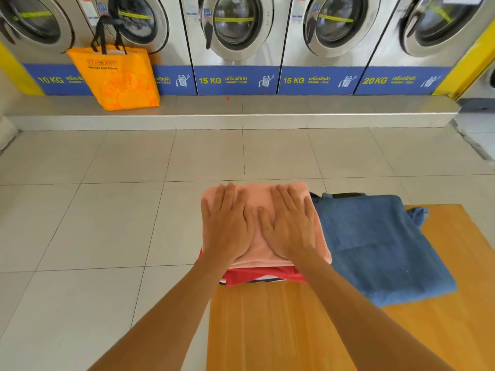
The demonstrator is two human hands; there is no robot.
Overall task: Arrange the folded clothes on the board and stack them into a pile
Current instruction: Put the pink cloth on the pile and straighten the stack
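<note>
Both forearms reach straight out over the wooden board [267, 325], and here are the hands, side by side, palms down. The left hand [227, 223] lies flat with fingers straight and slightly spread, pressing on the pink folded cloth [257, 194]; the right hand [290, 223] mirrors it, fingers extended and flat, thumbs almost meeting in the middle. Nothing is gripped, just open palms resting on top. The pink cloth sits under both palms and reaches past the fingertips to its far edge, topping a pile at the board's far left corner. Peeking out beneath its near edge is a red folded garment [263, 277], with a striped layer showing under that. Just to the right, touching the pile, a blue folded garment [375, 250] lies flat on the board. Beyond, pale floor tiles [107, 210] run to a raised step, where an orange shopping bag [120, 79] stands against a row of washing machines [235, 36].
</note>
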